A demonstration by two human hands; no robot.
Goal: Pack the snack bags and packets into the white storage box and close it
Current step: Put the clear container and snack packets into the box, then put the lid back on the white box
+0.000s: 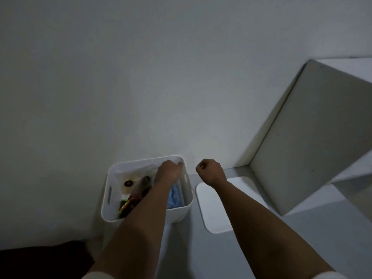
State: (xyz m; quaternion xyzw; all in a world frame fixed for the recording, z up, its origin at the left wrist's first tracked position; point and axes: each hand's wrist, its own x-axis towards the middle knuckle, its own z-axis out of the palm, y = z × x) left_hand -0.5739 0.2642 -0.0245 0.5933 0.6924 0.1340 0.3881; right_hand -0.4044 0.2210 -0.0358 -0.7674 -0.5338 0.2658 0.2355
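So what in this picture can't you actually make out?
- Head view: the left forearm crosses the white storage box and hides much of its inside.
- The packets are dim and blurred; no label reads.
- The left hand sits at the box's far rim; its fingertips are hidden behind the hand.
- The right hand is curled; whether it holds anything is too small to tell.
- The white lid is partly covered by the right forearm.

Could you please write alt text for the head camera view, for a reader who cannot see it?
A person's left hand reaches into an open white box holding snack packets, fingers at its far rim. The right hand hovers curled beside it, above a white lid lying flat on the grey surface. A plain wall rises behind.
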